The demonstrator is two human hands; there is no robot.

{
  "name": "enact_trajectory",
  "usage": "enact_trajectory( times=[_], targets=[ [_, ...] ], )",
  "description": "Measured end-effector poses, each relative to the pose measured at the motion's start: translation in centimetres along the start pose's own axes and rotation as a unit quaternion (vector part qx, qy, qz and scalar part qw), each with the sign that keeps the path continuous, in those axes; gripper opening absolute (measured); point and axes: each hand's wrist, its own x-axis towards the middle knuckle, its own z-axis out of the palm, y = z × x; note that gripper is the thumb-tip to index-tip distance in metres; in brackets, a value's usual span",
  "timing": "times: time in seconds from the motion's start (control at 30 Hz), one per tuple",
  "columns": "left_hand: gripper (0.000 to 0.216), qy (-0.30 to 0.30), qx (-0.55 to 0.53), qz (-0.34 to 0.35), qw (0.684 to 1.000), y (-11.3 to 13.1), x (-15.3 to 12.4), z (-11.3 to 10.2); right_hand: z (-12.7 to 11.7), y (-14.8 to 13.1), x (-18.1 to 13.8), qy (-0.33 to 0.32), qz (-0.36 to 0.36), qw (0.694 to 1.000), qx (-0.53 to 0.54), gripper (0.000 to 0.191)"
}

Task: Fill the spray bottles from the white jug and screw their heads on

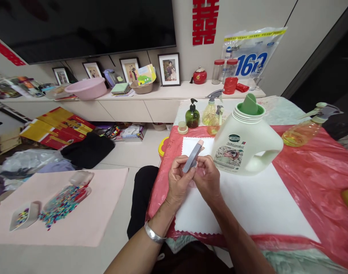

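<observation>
My left hand (178, 180) and my right hand (206, 177) meet above the white sheet (248, 201), near its left side. Between them is a slim grey spray head (192, 156) with a pinkish tip, pointing up and away from me. Left fingers and thumb close on its near end; the right fingers pinch at its underside, where the detail is hidden. Just right of my hands stands a large pale detergent jug (245, 140) with a green spout (249, 105) in its open mouth.
Behind are a green pump bottle (192, 115), a small cap (182, 128) and two spray bottles (209, 112). Another spray bottle (301, 131) stands right, on red plastic sheeting (305, 171). On the floor left, colourful beads (61, 205) lie on a pink sheet (105, 201).
</observation>
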Motion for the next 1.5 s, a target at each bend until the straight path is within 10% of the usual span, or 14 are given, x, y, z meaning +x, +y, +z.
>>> enact_trajectory(
  times=[0.27,0.7,1.07,1.5],
  targets=[
    [0.020,-0.013,-0.022,0.022,0.999,0.5,0.4,0.2,-3.3,-0.9,1.8,-0.227,0.071,0.965,0.111,0.023],
    [0.024,0.009,-0.045,-0.014,0.999,0.7,-0.1,0.1,0.3,-0.5,-0.8,0.032,0.006,0.999,0.006,0.019],
    [0.021,-0.005,-0.025,0.006,1.000,0.6,0.2,0.2,-2.5,-0.5,1.2,-0.161,0.020,0.986,0.048,0.027],
    [0.022,0.005,-0.031,-0.001,1.000,0.0,0.1,0.0,0.2,-0.3,-0.5,0.019,0.014,1.000,-0.001,0.018]
  ],
)
